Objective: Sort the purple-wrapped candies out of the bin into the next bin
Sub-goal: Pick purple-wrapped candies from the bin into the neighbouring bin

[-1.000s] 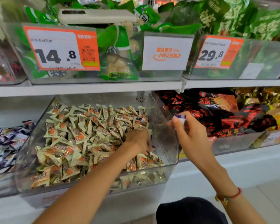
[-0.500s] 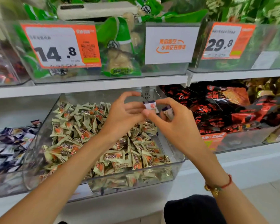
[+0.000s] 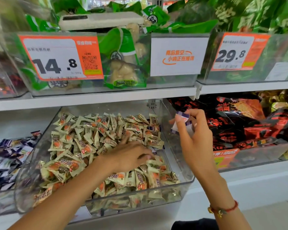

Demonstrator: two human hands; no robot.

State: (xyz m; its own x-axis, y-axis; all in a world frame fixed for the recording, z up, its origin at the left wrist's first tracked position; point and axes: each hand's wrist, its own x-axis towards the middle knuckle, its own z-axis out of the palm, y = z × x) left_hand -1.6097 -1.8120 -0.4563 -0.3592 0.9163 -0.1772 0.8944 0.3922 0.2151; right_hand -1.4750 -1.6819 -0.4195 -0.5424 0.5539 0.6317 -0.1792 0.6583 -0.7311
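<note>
Purple bin [image 3: 10, 156]: I see the neighbouring bin at far left, purple wrappers heaped in it, the likely destination.
Clear bin [image 3: 106, 203]: cream-and-orange candies fill it; purple strays [image 3: 154, 128] peek out near its right wall.
Left hand [image 3: 130, 156]: fingers spread, pressing into the pile, I judge to rake up more.
Right hand [image 3: 194, 140]: raised over the right wall, fingertips pinching purple-wrapped candies [image 3: 182, 121], probably collecting them for one trip; their long axes look roughly upright, though I can't tell exactly.

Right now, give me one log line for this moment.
left hand: digging in cream candies, clear bin | right hand: pinching purple-wrapped candies above bin's right wall | transfer pending
</note>
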